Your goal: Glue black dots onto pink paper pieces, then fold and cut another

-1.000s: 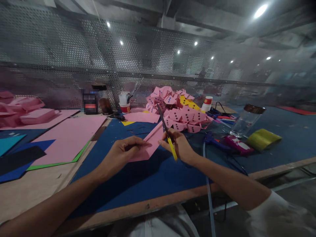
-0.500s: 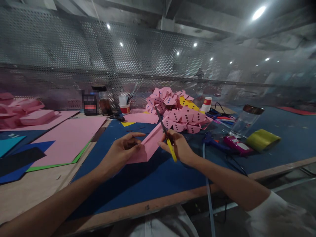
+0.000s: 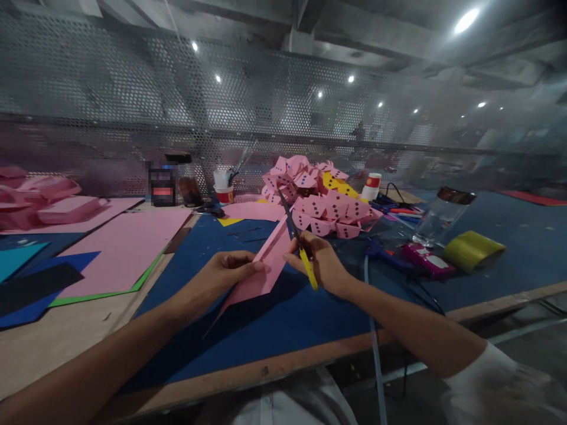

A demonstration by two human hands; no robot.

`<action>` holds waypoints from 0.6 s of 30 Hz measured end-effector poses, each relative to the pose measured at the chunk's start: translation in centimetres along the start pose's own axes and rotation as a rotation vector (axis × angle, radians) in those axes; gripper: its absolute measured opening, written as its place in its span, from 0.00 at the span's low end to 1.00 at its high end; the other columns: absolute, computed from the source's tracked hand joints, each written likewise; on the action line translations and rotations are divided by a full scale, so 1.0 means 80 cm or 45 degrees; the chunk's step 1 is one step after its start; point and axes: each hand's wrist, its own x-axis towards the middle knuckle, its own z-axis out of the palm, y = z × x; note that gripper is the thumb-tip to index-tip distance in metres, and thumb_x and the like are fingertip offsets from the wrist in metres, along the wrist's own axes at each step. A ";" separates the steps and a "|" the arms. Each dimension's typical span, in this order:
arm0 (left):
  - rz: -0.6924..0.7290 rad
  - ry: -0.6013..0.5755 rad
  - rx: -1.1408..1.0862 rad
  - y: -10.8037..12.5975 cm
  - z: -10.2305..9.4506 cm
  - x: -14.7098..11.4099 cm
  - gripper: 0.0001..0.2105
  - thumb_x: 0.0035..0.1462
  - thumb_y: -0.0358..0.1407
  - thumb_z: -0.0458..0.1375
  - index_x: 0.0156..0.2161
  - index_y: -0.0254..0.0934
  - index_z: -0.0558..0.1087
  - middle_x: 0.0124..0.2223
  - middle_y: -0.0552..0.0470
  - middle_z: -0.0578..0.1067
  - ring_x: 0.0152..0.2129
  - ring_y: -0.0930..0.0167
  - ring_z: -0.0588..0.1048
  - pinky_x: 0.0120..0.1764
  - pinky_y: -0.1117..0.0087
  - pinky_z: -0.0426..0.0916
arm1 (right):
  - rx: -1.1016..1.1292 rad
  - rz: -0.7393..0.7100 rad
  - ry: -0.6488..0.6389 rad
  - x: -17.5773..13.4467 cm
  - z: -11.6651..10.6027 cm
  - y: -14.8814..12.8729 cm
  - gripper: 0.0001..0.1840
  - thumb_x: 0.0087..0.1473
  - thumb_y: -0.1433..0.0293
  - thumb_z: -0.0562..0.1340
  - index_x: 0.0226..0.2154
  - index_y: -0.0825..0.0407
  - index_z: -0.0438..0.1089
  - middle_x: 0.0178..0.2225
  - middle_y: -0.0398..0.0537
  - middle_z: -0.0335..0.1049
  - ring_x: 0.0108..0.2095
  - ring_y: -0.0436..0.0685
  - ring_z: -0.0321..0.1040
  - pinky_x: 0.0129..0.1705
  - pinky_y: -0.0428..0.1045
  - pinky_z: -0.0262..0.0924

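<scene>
A folded strip of pink paper (image 3: 271, 257) hangs over the blue mat (image 3: 261, 336), pinched between the thumb and fingers of my left hand (image 3: 233, 270). My right hand (image 3: 323, 260) is closed around a pair of scissors (image 3: 305, 262) with yellow handles and dark blades. Those blades point up and away, beside the far end of the pink strip; whether they touch it I cannot tell. Behind both hands lies a heap of pink paper shapes (image 3: 330, 212) with dark dots, with some yellow pieces (image 3: 339, 186) among them.
Pink sheets (image 3: 128, 248) over green and blue ones lie at left, near pink folded pieces (image 3: 66, 209). To the right are a glass jar (image 3: 443, 218), a yellow-green roll (image 3: 473, 251), a magenta object (image 3: 427, 260) and a blue glue gun (image 3: 385, 254). Paper cups (image 3: 371, 188) stand behind.
My left hand has shifted slightly right along the pink strip, its fingers now pressed together. More of the strip's near end shows, hanging down toward me. My right hand and the scissors stay nearly still.
</scene>
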 end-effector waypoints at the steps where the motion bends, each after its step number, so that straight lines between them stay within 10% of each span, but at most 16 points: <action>1: -0.011 -0.013 0.002 0.000 0.001 -0.001 0.11 0.48 0.43 0.73 0.31 0.37 0.82 0.30 0.53 0.80 0.26 0.72 0.72 0.29 0.76 0.64 | -0.001 0.005 0.000 0.000 0.000 -0.001 0.13 0.53 0.63 0.70 0.33 0.50 0.67 0.24 0.38 0.64 0.24 0.50 0.60 0.27 0.46 0.56; 18: 0.104 0.163 0.066 0.008 0.001 -0.004 0.17 0.49 0.46 0.71 0.24 0.35 0.74 0.22 0.57 0.65 0.19 0.77 0.59 0.22 0.75 0.50 | -0.065 0.021 -0.160 -0.004 -0.009 -0.012 0.13 0.59 0.59 0.67 0.36 0.51 0.67 0.26 0.37 0.62 0.25 0.49 0.57 0.28 0.45 0.52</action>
